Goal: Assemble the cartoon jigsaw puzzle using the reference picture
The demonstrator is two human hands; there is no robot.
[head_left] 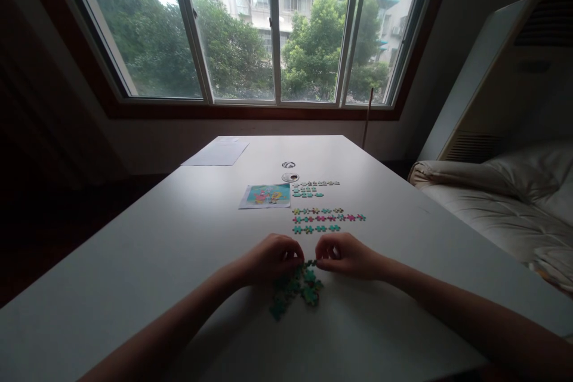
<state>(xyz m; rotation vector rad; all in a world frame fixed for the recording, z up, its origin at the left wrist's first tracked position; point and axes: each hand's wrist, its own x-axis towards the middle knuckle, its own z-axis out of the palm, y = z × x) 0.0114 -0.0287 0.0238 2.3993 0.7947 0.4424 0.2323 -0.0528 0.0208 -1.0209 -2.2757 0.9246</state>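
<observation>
My left hand is closed in a pinch over the upper edge of a loose pile of green puzzle pieces. Facing it from the other side, my right hand is pinched too. A small dark puzzle piece shows between both sets of fingertips, which touch its two ends. Just beyond my hands lie sorted rows of puzzle pieces, some green, some with pink or yellow. Farther off are more rows of pale green pieces. Left of these lies a picture sheet with colourful cartoon figures.
The white table stretches toward a window. Two small round items lie past the picture sheet, and white paper rests at the far left. A cushioned sofa stands to the right, beside a tall white appliance.
</observation>
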